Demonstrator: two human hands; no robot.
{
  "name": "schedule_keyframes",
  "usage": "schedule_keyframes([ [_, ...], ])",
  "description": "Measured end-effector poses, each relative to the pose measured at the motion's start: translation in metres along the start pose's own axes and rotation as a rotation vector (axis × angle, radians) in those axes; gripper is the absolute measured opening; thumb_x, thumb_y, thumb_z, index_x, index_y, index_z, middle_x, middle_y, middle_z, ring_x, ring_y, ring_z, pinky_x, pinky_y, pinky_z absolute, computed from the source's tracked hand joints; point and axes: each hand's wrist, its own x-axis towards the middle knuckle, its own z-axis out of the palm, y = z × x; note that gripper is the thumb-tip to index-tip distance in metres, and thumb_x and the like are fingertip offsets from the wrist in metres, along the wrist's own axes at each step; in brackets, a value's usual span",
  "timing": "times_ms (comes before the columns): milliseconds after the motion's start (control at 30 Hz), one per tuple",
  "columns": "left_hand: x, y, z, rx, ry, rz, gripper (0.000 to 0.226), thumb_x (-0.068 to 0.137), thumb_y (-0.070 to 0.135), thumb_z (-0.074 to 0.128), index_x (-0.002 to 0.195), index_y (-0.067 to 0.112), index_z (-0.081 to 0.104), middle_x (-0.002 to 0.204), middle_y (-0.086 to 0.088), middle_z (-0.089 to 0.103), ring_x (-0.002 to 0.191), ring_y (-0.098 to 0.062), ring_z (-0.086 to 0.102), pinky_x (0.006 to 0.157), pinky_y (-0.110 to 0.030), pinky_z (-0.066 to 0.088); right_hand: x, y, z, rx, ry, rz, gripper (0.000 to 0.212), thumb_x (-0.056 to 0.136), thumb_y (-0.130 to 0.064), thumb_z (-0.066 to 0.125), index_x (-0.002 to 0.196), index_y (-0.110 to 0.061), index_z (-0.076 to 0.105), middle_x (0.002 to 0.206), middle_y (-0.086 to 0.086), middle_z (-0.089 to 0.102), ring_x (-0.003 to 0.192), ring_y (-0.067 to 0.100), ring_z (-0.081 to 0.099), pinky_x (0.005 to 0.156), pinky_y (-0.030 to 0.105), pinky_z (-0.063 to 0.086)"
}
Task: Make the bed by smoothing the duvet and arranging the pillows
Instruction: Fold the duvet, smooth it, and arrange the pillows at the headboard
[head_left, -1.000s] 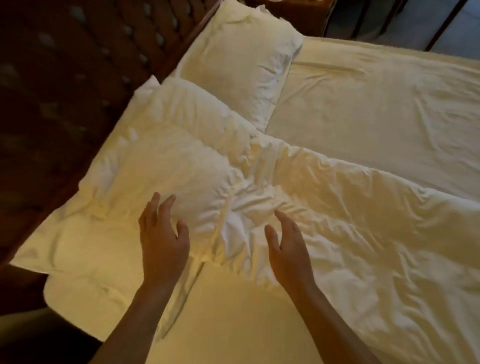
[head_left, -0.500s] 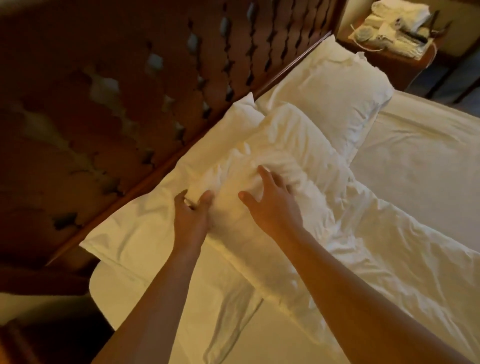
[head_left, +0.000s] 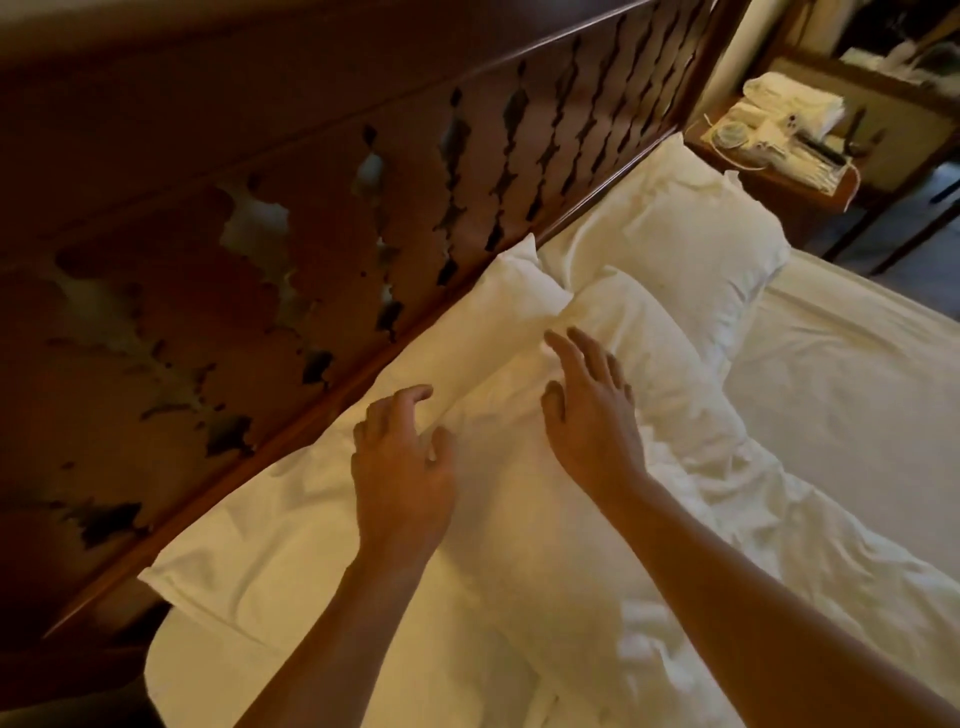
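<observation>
A white pillow (head_left: 270, 551) lies along the wooden headboard at the near end of the bed. The crumpled white duvet (head_left: 675, 426) is bunched over its inner edge and runs down to the lower right. My left hand (head_left: 400, 473) hovers over the pillow with fingers loosely bent, holding nothing. My right hand (head_left: 592, 415) is spread flat, fingers straight, on or just above the bunched duvet. A second white pillow (head_left: 685, 244) lies further along the headboard.
The carved dark headboard (head_left: 311, 234) runs diagonally on the left. A bare white sheet (head_left: 857, 374) covers the mattress at right. A wooden bedside table (head_left: 779, 171) with folded towels and small items stands beyond the far pillow.
Both hands have let go of the bunched duvet fold and opened. The view has swung towards the headboard, and the hands have reached up from the bed's near edge.
</observation>
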Motion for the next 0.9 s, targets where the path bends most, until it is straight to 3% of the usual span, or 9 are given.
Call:
schedule_keyframes([
  [133, 0.025, 0.024, 0.023, 0.342, -0.11, 0.078, 0.047, 0.1, 0.054, 0.027, 0.129, 0.026, 0.051, 0.121, 0.002, 0.061, 0.106, -0.015, 0.058, 0.085, -0.034, 0.053, 0.069, 0.006, -0.008, -0.254, -0.213, -0.154, 0.063, 0.094, -0.001, 0.047, 0.147, -0.034, 0.043, 0.162, -0.004, 0.026, 0.151, 0.024, 0.013, 0.119, 0.048, 0.021],
  [267, 0.035, 0.01, 0.033, 0.46, -0.256, 0.066, 0.035, 0.103, 0.048, 0.028, 0.125, 0.027, 0.046, 0.113, 0.003, 0.065, 0.1, -0.015, 0.063, 0.077, -0.027, 0.049, 0.121, 0.029, -0.012, -0.531, -0.424, -0.178, 0.032, 0.098, -0.021, 0.052, 0.125, -0.035, 0.062, 0.151, -0.003, 0.043, 0.143, 0.026, 0.026, 0.111, 0.045, 0.026],
  [367, 0.032, 0.0, 0.029, 0.509, -0.254, 0.074, 0.037, 0.103, 0.051, 0.024, 0.12, 0.028, 0.047, 0.104, 0.003, 0.068, 0.093, -0.017, 0.065, 0.069, -0.03, 0.046, 0.149, 0.032, -0.019, -0.629, -0.373, -0.18, 0.024, 0.096, -0.043, 0.059, 0.117, -0.032, 0.066, 0.122, -0.003, 0.063, 0.121, 0.023, 0.046, 0.093, 0.04, 0.041],
  [467, 0.032, -0.009, 0.023, 0.558, -0.279, 0.018, 0.045, 0.102, 0.054, 0.019, 0.117, 0.028, 0.052, 0.098, 0.005, 0.067, 0.086, -0.014, 0.062, 0.067, -0.027, 0.041, 0.148, 0.032, -0.008, -0.524, -0.246, -0.237, 0.021, 0.099, -0.033, 0.057, 0.116, -0.029, 0.067, 0.116, 0.0, 0.064, 0.114, 0.023, 0.051, 0.085, 0.038, 0.046],
  [567, 0.031, -0.014, 0.024, 0.614, -0.312, -0.083, 0.043, 0.103, 0.052, 0.021, 0.124, 0.028, 0.051, 0.104, 0.006, 0.064, 0.087, -0.01, 0.058, 0.074, -0.026, 0.048, 0.125, 0.047, 0.007, -0.26, -0.179, -0.138, 0.034, 0.101, -0.03, 0.051, 0.134, -0.028, 0.057, 0.143, 0.0, 0.05, 0.134, 0.024, 0.041, 0.105, 0.045, 0.039],
  [667, 0.024, 0.001, 0.038, 0.602, -0.17, 0.048, 0.044, 0.099, 0.036, 0.036, 0.141, 0.024, 0.041, 0.142, -0.004, 0.048, 0.128, -0.021, 0.046, 0.108, -0.037, 0.038, 0.107, 0.06, 0.017, -0.083, -0.046, 0.033, 0.049, 0.103, -0.037, 0.039, 0.151, -0.026, 0.038, 0.162, 0.001, 0.029, 0.149, 0.022, 0.024, 0.122, 0.046, 0.02],
  [767, 0.018, 0.032, 0.067, 0.517, -0.108, 0.283, 0.06, 0.092, 0.035, 0.03, 0.149, 0.016, 0.036, 0.158, -0.014, 0.031, 0.148, -0.031, 0.024, 0.121, -0.05, 0.009, 0.095, 0.064, 0.036, -0.177, -0.035, 0.226, 0.067, 0.1, -0.055, 0.027, 0.159, -0.028, 0.01, 0.167, 0.001, 0.002, 0.154, 0.024, -0.005, 0.122, 0.051, -0.009],
  [833, 0.012, 0.037, 0.09, 0.509, -0.241, 0.329, 0.066, 0.094, 0.043, 0.02, 0.155, 0.016, 0.025, 0.163, -0.014, 0.018, 0.151, -0.03, 0.013, 0.122, -0.05, 0.005, 0.095, 0.067, 0.048, -0.184, -0.084, 0.366, 0.077, 0.096, -0.066, 0.025, 0.158, -0.031, -0.002, 0.167, 0.001, -0.01, 0.152, 0.028, -0.014, 0.119, 0.057, -0.012],
  [900, 0.009, 0.017, 0.103, 0.547, -0.322, 0.331, 0.068, 0.097, 0.053, 0.017, 0.158, 0.022, 0.016, 0.165, -0.013, 0.01, 0.152, -0.03, 0.009, 0.122, -0.051, 0.01, 0.102, 0.076, 0.052, -0.149, -0.199, 0.326, 0.079, 0.094, -0.072, 0.024, 0.158, -0.035, -0.005, 0.166, -0.001, -0.013, 0.152, 0.028, -0.016, 0.119, 0.059, -0.009],
])
